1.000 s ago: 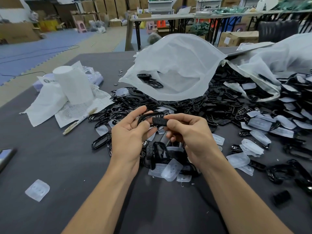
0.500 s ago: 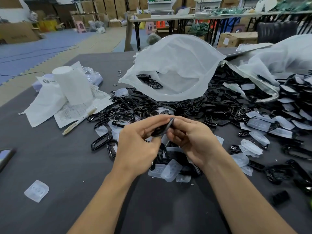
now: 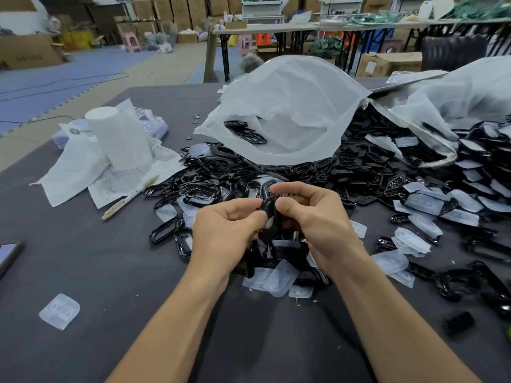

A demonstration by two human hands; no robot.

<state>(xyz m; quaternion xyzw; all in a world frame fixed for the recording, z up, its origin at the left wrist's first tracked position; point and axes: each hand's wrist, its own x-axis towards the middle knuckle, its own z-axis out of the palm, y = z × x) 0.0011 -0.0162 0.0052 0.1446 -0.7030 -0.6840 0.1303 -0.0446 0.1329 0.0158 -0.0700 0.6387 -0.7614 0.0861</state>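
Both hands, black plastic piece pinched between their fingertips.

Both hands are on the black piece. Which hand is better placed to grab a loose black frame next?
Left, probably. The left hand has loose black frames lying just beside it; the right hand is flanked mostly by clear pads. Both grip the black piece.

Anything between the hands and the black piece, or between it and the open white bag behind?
Nothing between: the left hand and right hand both pinch the black piece directly. Toward the white bag, only the low heap of black frames lies on the table, below the held piece.
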